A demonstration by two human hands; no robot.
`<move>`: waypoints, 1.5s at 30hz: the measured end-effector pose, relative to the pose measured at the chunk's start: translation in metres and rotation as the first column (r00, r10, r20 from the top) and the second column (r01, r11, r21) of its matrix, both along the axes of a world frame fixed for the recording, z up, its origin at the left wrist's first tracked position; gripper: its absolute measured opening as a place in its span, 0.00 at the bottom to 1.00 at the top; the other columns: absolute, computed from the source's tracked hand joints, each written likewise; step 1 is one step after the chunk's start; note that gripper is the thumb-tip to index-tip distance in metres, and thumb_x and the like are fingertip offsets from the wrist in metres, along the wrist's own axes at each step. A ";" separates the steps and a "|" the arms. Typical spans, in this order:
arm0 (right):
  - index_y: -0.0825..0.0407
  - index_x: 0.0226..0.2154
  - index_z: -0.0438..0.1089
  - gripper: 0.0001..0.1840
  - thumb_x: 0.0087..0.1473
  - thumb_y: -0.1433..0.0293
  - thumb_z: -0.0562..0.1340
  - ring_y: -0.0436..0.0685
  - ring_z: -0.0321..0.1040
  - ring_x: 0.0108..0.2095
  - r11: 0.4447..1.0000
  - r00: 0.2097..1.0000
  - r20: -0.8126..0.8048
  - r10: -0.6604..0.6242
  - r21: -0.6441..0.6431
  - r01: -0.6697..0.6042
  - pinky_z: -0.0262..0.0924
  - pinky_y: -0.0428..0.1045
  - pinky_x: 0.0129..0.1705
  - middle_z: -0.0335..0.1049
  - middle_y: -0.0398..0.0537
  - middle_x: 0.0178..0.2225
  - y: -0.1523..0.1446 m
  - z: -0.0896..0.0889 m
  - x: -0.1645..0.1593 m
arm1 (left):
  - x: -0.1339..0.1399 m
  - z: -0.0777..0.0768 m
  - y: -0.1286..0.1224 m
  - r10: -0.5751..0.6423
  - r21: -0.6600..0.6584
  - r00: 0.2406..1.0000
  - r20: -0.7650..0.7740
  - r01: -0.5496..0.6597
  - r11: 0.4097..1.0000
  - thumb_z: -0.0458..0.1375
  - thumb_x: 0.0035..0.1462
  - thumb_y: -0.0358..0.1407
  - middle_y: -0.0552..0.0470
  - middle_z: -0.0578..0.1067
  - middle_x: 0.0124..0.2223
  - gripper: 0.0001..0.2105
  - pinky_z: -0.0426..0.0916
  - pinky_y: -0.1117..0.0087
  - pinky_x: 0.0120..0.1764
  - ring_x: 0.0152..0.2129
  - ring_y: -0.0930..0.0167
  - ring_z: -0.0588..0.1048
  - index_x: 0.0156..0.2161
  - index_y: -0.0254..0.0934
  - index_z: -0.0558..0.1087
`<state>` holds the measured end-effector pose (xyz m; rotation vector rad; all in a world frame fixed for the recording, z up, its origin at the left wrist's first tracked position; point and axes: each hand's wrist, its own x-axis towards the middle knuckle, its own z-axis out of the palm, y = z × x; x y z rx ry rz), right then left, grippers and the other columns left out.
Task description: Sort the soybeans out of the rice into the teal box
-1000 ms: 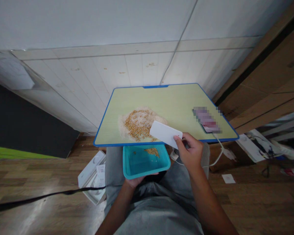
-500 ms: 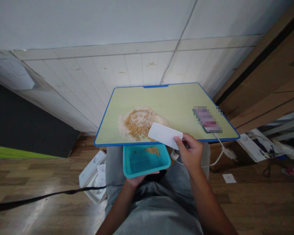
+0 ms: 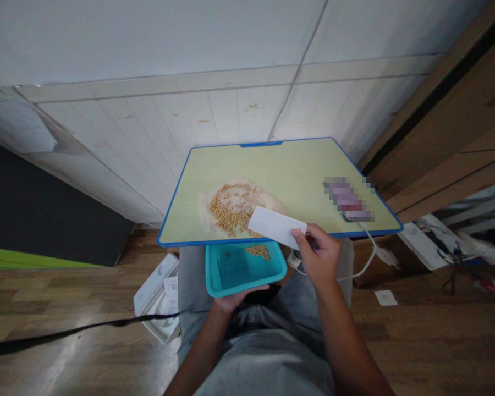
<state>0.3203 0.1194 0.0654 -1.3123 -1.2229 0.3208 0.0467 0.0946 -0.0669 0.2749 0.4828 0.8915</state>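
Observation:
My left hand (image 3: pixel 234 300) supports a teal plastic tray (image 3: pixel 244 288) from beneath, against the front edge of the board; most of its fingers are hidden under the tray. A small cluster of soybeans (image 3: pixel 257 251) lies at the tray's far right. My right hand (image 3: pixel 320 254) grips one end of a flat white card (image 3: pixel 274 224), thumb on top. The card slants over the front edge, its far end at the pile. Pale rice grains (image 3: pixel 244 193) mixed with yellow soybeans (image 3: pixel 226 216) form that pile on the board.
The pale green board (image 3: pixel 301 165) has a blue rim. A pixelated phone (image 3: pixel 348 199) with a white cable (image 3: pixel 371 258) lies on its right. An opened white box (image 3: pixel 161 300) sits on the floor at left. Cardboard boxes (image 3: pixel 449 126) stand at right, and a wall rises behind.
The view has shifted very slightly. Both hands, the card, the tray and the pile keep nearly the same places.

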 end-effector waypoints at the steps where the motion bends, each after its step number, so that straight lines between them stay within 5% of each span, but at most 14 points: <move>1: 0.46 0.31 0.85 0.19 0.71 0.54 0.76 0.56 0.73 0.25 1.000 1.000 -0.001 0.010 -0.004 -0.010 0.66 0.49 0.30 0.80 0.42 0.25 0.000 0.001 -0.001 | 0.000 0.001 0.000 0.003 -0.009 1.000 -0.013 -0.004 1.000 0.73 0.61 0.77 0.51 0.82 0.84 0.38 0.65 0.06 0.77 0.86 0.22 0.67 0.67 0.60 0.94; 6: 0.45 0.31 0.83 0.20 0.73 0.54 0.76 0.55 0.69 0.24 0.999 0.999 -0.009 0.045 0.017 -0.045 0.64 0.50 0.29 0.76 0.40 0.24 0.000 0.004 -0.005 | 0.000 0.001 -0.002 0.016 -0.046 0.998 -0.058 -0.018 0.999 0.73 0.61 0.74 0.48 0.81 0.85 0.38 0.61 0.05 0.79 0.87 0.23 0.65 0.69 0.60 0.92; 12: 0.46 0.30 0.84 0.21 0.72 0.54 0.76 0.55 0.67 0.24 0.995 0.995 -0.009 0.098 0.030 -0.098 0.64 0.49 0.29 0.74 0.40 0.23 0.000 0.005 -0.005 | -0.001 0.004 -0.002 0.030 -0.041 0.995 -0.097 -0.034 0.999 0.70 0.62 0.78 0.49 0.81 0.85 0.39 0.69 0.07 0.76 0.85 0.23 0.69 0.67 0.60 0.92; 19: 0.46 0.35 0.88 0.17 0.73 0.55 0.75 0.57 0.74 0.26 0.992 0.995 -0.034 -0.091 0.085 0.093 0.68 0.50 0.31 0.80 0.42 0.27 -0.004 -0.001 -0.001 | -0.003 0.001 -0.002 0.043 -0.044 0.992 -0.123 -0.049 0.998 0.70 0.64 0.75 0.49 0.80 0.85 0.36 0.68 0.07 0.76 0.85 0.24 0.69 0.67 0.60 0.93; 27: 0.46 0.35 0.87 0.14 0.74 0.60 0.75 0.56 0.73 0.25 0.985 0.992 0.073 -0.104 0.147 0.093 0.68 0.49 0.31 0.80 0.41 0.26 -0.009 -0.002 0.006 | -0.003 0.001 -0.003 0.057 -0.079 0.990 -0.126 -0.068 0.995 0.75 0.59 0.74 0.51 0.84 0.82 0.34 0.67 0.08 0.78 0.85 0.24 0.70 0.63 0.61 0.95; 40: 0.46 0.33 0.87 0.18 0.72 0.55 0.76 0.57 0.71 0.25 0.997 0.998 -0.020 -0.062 0.045 0.063 0.66 0.50 0.29 0.79 0.42 0.25 -0.006 -0.005 -0.001 | 0.000 0.010 -0.003 0.047 -0.087 0.980 -0.193 -0.064 0.994 0.72 0.57 0.78 0.48 0.79 0.86 0.48 0.68 0.13 0.80 0.86 0.26 0.69 0.76 0.60 0.85; 45: 0.47 0.33 0.88 0.18 0.71 0.53 0.76 0.56 0.70 0.25 0.999 0.997 -0.079 -0.026 0.016 0.027 0.64 0.49 0.28 0.78 0.41 0.25 -0.004 -0.005 -0.003 | 0.001 0.013 -0.003 0.028 -0.056 0.977 -0.213 -0.041 0.998 0.65 0.61 0.81 0.50 0.78 0.87 0.45 0.67 0.13 0.80 0.86 0.26 0.70 0.73 0.60 0.87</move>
